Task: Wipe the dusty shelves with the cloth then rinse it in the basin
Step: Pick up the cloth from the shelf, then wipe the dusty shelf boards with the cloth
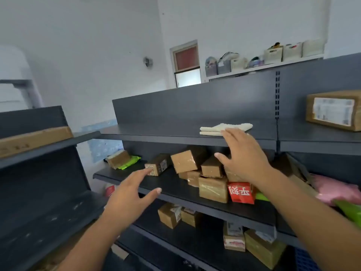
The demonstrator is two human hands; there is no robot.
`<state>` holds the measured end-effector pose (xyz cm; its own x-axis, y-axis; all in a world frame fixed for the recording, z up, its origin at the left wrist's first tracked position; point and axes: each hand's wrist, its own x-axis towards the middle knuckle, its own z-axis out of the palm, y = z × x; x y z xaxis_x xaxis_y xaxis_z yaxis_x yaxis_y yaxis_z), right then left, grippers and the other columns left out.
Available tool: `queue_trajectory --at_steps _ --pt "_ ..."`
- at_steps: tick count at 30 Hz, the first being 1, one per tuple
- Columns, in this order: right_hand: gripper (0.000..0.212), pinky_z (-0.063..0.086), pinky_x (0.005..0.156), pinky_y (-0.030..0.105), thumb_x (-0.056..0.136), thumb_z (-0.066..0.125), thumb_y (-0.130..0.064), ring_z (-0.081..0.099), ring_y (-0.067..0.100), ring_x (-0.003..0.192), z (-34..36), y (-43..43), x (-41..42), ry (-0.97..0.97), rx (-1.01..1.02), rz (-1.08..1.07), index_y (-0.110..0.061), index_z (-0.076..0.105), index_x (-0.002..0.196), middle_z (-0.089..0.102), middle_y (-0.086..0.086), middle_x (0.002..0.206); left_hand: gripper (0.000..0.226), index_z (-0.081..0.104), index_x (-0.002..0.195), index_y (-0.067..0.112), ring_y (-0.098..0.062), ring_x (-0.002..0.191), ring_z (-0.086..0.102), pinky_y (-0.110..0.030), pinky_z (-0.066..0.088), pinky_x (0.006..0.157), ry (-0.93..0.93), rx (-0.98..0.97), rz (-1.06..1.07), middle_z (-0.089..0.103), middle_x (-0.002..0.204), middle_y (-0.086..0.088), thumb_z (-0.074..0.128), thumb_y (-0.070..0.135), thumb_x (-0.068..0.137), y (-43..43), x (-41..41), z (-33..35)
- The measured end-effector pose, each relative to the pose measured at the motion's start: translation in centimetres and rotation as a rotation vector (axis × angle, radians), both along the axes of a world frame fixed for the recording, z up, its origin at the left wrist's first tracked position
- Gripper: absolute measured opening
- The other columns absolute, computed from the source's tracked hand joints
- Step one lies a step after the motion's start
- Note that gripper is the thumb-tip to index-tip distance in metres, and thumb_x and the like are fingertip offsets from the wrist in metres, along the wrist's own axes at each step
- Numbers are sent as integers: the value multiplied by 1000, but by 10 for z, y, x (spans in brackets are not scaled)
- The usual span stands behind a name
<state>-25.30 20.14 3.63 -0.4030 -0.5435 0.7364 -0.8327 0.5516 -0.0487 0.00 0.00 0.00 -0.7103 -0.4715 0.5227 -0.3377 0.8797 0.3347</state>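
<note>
Hands are both open and hold nothing. Left hand hovers with fingers spread in front of the middle shelf, near a small labelled box. Right hand is raised to the top shelf, fingertips touching the near edge of the cloth. Cloth is cream, folded, lying flat on the top shelf. Brown boxes and a red packet crowd the middle shelf below it. Farther right on the top shelf sits a taped parcel

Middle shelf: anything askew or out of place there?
Yes. The boxes on the middle shelf are heaped at odd angles, some tilted, not in rows. The cloth lies folded on the top shelf.
</note>
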Motion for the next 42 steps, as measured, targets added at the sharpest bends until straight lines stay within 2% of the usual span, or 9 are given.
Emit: queue_trajectory --at_steps 3,9,15,19,25,28,35,38,42 --pt "70 42 100 48 80 55 -61 44 25 129 27 -38 -40 33 60 -16 -21 38 136 50 3 140 65 27 135 53 -6 110 53 -30 50 90 5 -12 28 43 139 22 50 70 78 -26 -26 1" --pt "75 45 89 43 76 48 -74 53 28 115 49 -80 -91 -248 429 -156 -24 42 133 55 5 130 68 28 135 51 4 118 43 -25 42 91 -10 -27 -18 43 140 23 47 74 74 -67 -72 -6" --pt "44 39 70 36 81 62 -50 54 26 101 35 -77 -69 13 460 -232 -25 54 116 57 5 108 58 39 131 47 7 105 43 -22 40 83 14 -23 -136 50 133 19 50 67 78 -85 -105 -6" --pt "15 45 61 34 90 48 -25 57 27 80 39 -76 -50 95 259 -208 -23 58 103 57 2 88 51 44 127 45 4 103 48 -22 43 81 41 -29 -182 53 128 18 51 63 80 -91 -109 1" --pt "12 33 46 30 94 46 -26 49 22 61 41 -120 -11 -9 14 129 -23 53 103 57 0 74 48 51 126 37 -4 113 51 -25 43 88 56 -5 -97 55 128 14 52 60 83 -114 -85 0" --pt "16 50 58 42 95 45 -29 58 23 70 30 -157 12 -162 12 341 -25 54 109 64 2 82 47 50 125 38 -3 112 51 -26 44 89 32 7 -21 54 127 16 50 61 83 -127 -57 -8" --pt "27 47 68 35 92 45 -39 60 13 81 -26 -266 75 -695 -53 674 -23 66 98 67 -5 90 46 51 124 40 -6 115 52 -25 42 90 -29 82 288 54 129 17 54 60 83 -153 58 -45" --pt "21 52 69 38 88 54 -42 62 17 85 -61 -309 111 -1117 -76 726 -27 68 89 68 -4 90 48 49 127 41 -8 119 50 -26 39 93 -94 131 449 51 135 15 54 61 84 -158 125 -62" --pt "21 56 77 42 90 61 -28 65 24 97 -101 -356 159 -1767 -82 761 -18 63 109 67 6 112 48 48 127 43 -9 127 45 -32 40 99 -117 200 618 46 141 15 51 63 84 -166 212 -75"
